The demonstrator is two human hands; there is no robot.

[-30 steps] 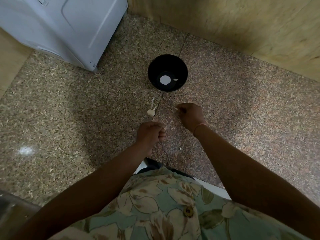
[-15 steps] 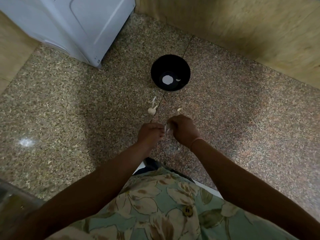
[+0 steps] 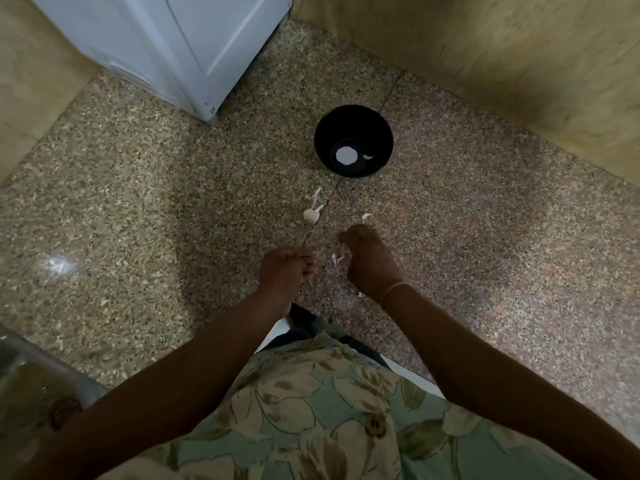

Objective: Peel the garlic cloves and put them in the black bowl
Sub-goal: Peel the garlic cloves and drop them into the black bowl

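We see the black bowl (image 3: 325, 133) standing on the speckled stone counter (image 3: 502, 254). One peeled clove (image 3: 368, 156) lies inside it, beside a round white spot (image 3: 346, 155) on the bottom.

On the person's side of the bowl and apart from it, a garlic bulb remnant (image 3: 310, 215) sits on the counter. A loose strip of skin (image 3: 317, 192) lies between the remnant and the bowl. A loose clove (image 3: 366, 215) also lies on the near side of the bowl, just beyond the right hand (image 3: 367, 261).

The right hand has curled fingers and pinches a pale garlic piece (image 3: 337, 258) with papery skin sticking out. It wears an orange band (image 3: 393, 291) at the wrist, and a small skin scrap (image 3: 360, 294) lies on the counter just by that wrist.

The left hand (image 3: 285, 271) is nearer the person than the bowl and apart from the right hand. Its fingers are curled against the thumb, and we cannot tell whether anything is inside.

A white appliance (image 3: 173, 46) stands to the far left of the bowl, and a tan wall (image 3: 519, 64) is behind the bowl. A floral shirt (image 3: 311, 427) fills the bottom edge.
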